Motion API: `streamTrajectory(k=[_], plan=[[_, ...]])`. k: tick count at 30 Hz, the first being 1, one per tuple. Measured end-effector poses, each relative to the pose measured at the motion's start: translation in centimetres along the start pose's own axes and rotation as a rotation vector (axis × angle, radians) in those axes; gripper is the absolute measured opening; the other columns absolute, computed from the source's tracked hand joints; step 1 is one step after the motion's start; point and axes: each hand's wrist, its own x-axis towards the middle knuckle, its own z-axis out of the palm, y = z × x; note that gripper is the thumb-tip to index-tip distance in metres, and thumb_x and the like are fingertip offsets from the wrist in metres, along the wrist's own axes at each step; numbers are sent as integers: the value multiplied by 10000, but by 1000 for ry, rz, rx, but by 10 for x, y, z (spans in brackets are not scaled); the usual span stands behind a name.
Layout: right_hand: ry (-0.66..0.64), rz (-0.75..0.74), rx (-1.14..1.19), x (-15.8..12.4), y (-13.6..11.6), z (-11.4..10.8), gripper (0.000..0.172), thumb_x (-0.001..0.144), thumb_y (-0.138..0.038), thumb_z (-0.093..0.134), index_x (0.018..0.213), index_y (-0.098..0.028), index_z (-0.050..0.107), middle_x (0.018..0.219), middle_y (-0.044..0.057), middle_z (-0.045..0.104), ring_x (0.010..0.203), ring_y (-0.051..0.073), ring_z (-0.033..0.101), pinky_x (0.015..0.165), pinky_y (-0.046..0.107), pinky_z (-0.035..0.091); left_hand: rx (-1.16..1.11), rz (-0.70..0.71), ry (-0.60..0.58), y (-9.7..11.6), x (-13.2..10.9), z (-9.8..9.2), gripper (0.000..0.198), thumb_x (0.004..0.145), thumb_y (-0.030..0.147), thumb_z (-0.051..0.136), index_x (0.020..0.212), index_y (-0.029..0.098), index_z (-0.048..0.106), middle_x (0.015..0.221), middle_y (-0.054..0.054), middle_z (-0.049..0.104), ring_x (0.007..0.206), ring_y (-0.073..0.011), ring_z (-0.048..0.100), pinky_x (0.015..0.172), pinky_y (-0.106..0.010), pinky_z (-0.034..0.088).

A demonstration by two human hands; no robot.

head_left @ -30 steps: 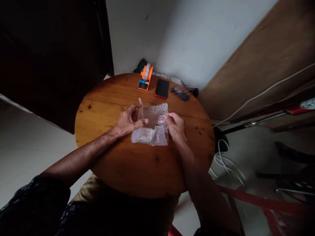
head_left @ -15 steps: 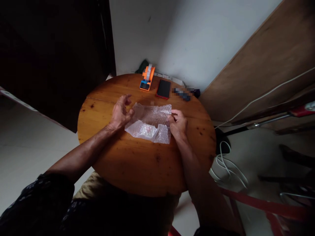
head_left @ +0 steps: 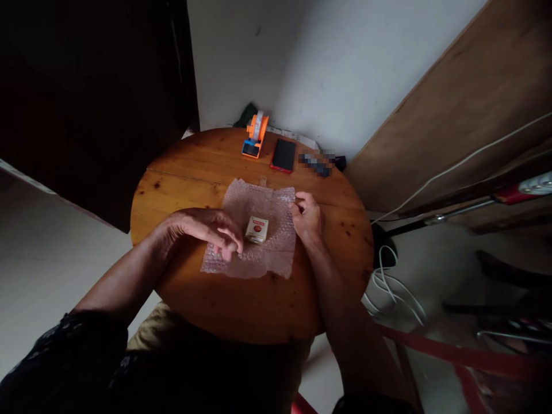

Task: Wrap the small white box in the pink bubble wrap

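Note:
A sheet of bubble wrap (head_left: 276,253) lies unfolded on the round wooden table (head_left: 172,190). On it rests a small cream-coloured box (head_left: 257,229) with red print, uncovered from above. My left hand (head_left: 211,230) hovers over the sheet's left part, fingers loosely bent and apart, with nothing in them; its fingertips are close to the box but not on it. At the sheet's upper right edge, my right hand (head_left: 307,217) has thumb and fingers closed on the bubble wrap.
Along the table's far side stand an orange and blue tape dispenser (head_left: 256,135), a phone (head_left: 283,155) with a red edge and a dark, blurred-out item (head_left: 315,164). A wall rises behind. White cable (head_left: 382,279) hangs in loops right of the table.
The near flap of bubble wrap has been folded down towards me, uncovering the box. My left hand has moved from the sheet's upper left corner nearer to me. My right hand stays at the right edge.

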Motion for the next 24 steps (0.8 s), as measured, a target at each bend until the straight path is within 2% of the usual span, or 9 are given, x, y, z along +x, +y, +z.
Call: streamTrajectory(k=[2, 4, 6, 7, 10, 14, 17, 20, 24], plan=[[-10, 1, -51, -2, -2, -2, 401, 842, -349, 566, 1225, -250, 632, 955, 57, 772, 817, 263, 683, 782, 400, 492, 10, 26, 106, -3, 4, 2, 258, 763, 380, 756, 883, 152, 739, 691, -50, 730, 645, -165, 681, 596, -248, 521], [-14, 0, -74, -3, -3, -3, 442, 828, -338, 577, 1255, -237, 621, 980, 66, 766, 830, 271, 677, 793, 415, 494, 34, 124, 386, -9, 12, 2, 206, 791, 336, 713, 873, 147, 708, 671, -15, 687, 617, -123, 632, 608, -235, 505], [-7, -3, -75, -4, -2, -4, 473, 812, -332, 587, 1271, -222, 615, 1019, 80, 755, 837, 274, 670, 802, 429, 499, 55, 238, 616, -14, 20, 3, 256, 785, 291, 698, 996, 147, 696, 860, -45, 729, 767, -143, 672, 716, -272, 541], [-1, -12, -71, -4, -2, -5, 476, 805, -327, 592, 1269, -221, 617, 1042, 85, 747, 840, 272, 667, 810, 435, 502, 58, 278, 657, -16, 23, 4, 353, 776, 274, 696, 1108, 155, 681, 1011, -77, 741, 901, -177, 695, 792, -313, 559], [23, -74, -45, -7, -4, -10, 445, 792, -303, 596, 1229, -230, 640, 1074, 91, 725, 850, 262, 664, 845, 453, 508, 101, 313, 580, -19, 28, 8, 728, 753, 272, 720, 1448, 227, 506, 1418, -152, 613, 1306, -300, 594, 981, -458, 542], [-16, -225, 135, -20, -18, -17, 355, 834, -326, 577, 1168, -243, 660, 1006, 72, 722, 860, 243, 669, 843, 428, 534, 268, 256, 449, -23, 34, 14, 1043, 717, 397, 822, 1599, 233, 292, 1545, -202, 493, 1436, -368, 481, 1105, -543, 467], [-216, -372, 342, -34, -34, -22, 362, 835, -362, 628, 1179, -251, 650, 1065, 63, 736, 960, 235, 688, 877, 398, 550, 364, 262, 444, -30, 39, 14, 1120, 699, 479, 848, 1614, 210, 260, 1547, -214, 487, 1417, -369, 504, 1132, -545, 450], [-444, -483, 439, -45, -46, -22, 513, 786, -386, 725, 1266, -244, 611, 1241, 83, 710, 1123, 261, 675, 973, 419, 540, 476, 271, 498, -36, 43, 12, 1157, 655, 512, 874, 1604, 205, 289, 1593, -207, 428, 1451, -382, 455, 1166, -534, 424], [-490, -530, 338, -50, -53, -20, 526, 747, -288, 725, 1263, -251, 625, 1279, 82, 702, 1187, 286, 651, 1030, 454, 513, 624, 230, 539, -42, 47, 12, 1181, 632, 508, 879, 1605, 212, 279, 1620, -198, 380, 1491, -420, 371, 1212, -580, 340]])
